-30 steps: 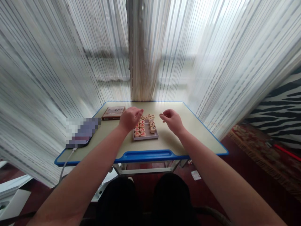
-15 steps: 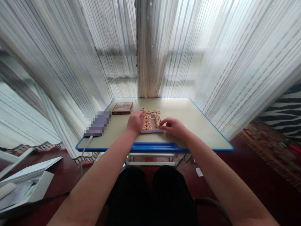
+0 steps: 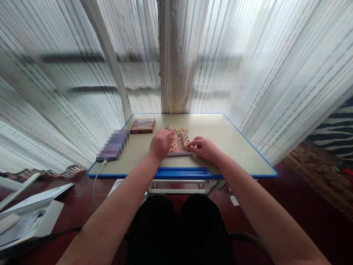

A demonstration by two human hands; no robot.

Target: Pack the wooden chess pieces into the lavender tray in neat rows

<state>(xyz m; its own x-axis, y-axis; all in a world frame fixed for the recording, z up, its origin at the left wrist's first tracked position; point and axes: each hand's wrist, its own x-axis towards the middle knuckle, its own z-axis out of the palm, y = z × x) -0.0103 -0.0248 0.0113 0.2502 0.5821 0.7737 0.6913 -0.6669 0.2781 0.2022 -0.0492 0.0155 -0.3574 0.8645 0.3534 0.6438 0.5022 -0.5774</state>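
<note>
A shallow box tray (image 3: 180, 153) holds round wooden xiangqi pieces: red-marked ones (image 3: 174, 144) on the left and dark-marked ones (image 3: 185, 140) along the right. Between them the tray's bottom shows. My left hand (image 3: 161, 144) is curled over the tray's left side, covering part of the red pieces; what its fingers hold, if anything, is hidden. At the tray's near right corner, the thumb and fingertips of my right hand (image 3: 203, 147) close on a xiangqi piece (image 3: 187, 148). Several loose pieces (image 3: 179, 130) lie just beyond the tray.
The desk (image 3: 234, 154) has a blue rim and a pen groove at its front edge. A flat brown box (image 3: 142, 126) lies at the back left. Nearer, a blurred-out phone-like device (image 3: 113, 145) has a cable (image 3: 95, 187) hanging over the edge. Curtains (image 3: 179, 55) hang behind.
My left hand has shifted slightly right and nearer, covering more of the left-hand pieces. My right hand stays by the right column, its fingertips now on the piece at the near corner.
</note>
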